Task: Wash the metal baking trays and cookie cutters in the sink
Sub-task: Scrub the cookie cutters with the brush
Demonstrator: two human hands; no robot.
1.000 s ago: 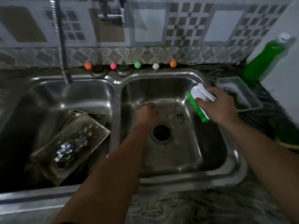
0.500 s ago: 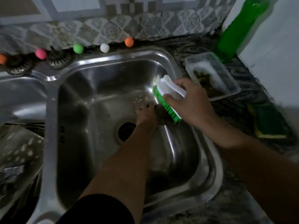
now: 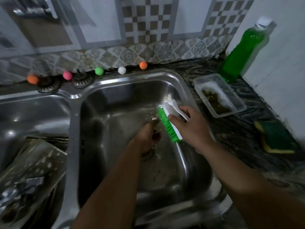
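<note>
Both bare forearms reach forward and down. The left hand (image 3: 146, 136) has its fingers curled around something small — too dark to identify. The right hand (image 3: 189, 128) grips a white-backed, green-bristled scrubbing brush (image 3: 170, 119), knuckles up — bristles facing the left hand.

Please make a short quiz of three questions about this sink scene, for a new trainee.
1. True or false: the right hand holds the scrub brush.
2. Where does the sponge lie? A) in the left basin B) on the counter, right of the sink C) in the plastic container
3. What colour is the liquid in the bottle?

Key: 1 true; 2 B; 3 green.
</note>
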